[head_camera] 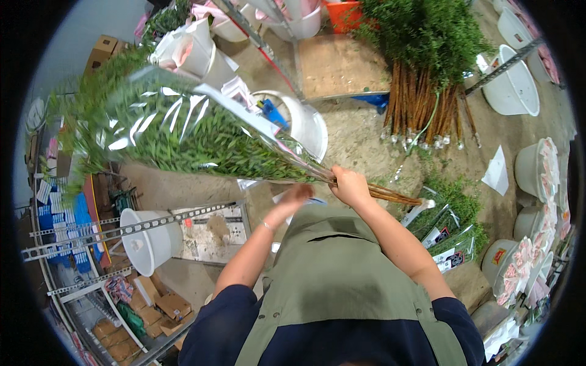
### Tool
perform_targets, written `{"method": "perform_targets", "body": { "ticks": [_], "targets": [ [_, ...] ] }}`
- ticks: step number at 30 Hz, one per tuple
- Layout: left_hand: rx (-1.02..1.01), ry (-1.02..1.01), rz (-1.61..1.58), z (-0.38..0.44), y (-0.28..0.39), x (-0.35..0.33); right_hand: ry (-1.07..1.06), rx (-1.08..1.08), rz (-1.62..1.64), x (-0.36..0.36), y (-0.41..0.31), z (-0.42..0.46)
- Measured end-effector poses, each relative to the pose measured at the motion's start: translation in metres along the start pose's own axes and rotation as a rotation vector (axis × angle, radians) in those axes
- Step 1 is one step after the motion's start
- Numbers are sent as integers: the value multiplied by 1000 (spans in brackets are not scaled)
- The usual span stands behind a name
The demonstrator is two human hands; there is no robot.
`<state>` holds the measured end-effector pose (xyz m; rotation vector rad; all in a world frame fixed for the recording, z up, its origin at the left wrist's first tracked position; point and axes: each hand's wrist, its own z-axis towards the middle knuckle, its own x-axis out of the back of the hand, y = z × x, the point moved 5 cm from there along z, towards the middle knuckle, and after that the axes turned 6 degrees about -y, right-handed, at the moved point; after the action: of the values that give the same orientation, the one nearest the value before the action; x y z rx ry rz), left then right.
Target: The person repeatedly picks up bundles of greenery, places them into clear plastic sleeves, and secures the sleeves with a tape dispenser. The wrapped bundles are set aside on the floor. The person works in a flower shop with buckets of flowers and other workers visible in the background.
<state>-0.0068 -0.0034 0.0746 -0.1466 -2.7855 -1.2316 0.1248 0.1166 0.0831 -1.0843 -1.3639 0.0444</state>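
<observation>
A leafy green bunch in a clear plastic sleeve (197, 137) lies slanted across the view, its foliage pointing to the upper left. My right hand (351, 186) grips it where the sleeve narrows to the woody stems (393, 194). White, translucent caps (428, 203) cover the stem ends. My left hand (297, 197) is blurred, just below the bunch's lower edge; whether it touches the sleeve or holds anything cannot be made out. Below the stem ends, to the right, several smaller sleeved green bunches (446, 233) lie on the floor.
A large heap of unwrapped branches (425, 50) stands at the top right, by a wooden board (343, 66). White buckets (510, 82) line the right side. A white bin (311, 132) with a blue item stands behind the bunch. Metal shelving (132, 226) and another white tub (149, 240) are at left.
</observation>
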Motion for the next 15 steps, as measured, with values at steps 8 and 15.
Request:
{"method": "perform_targets", "body": {
  "ticks": [8,15],
  "targets": [
    [-605,338,1100,32,21,78,29,165,-231,-110,-27,114],
    [-227,93,1218,169,-120,199,-226,127,373,-179,-13,241]
  ]
}}
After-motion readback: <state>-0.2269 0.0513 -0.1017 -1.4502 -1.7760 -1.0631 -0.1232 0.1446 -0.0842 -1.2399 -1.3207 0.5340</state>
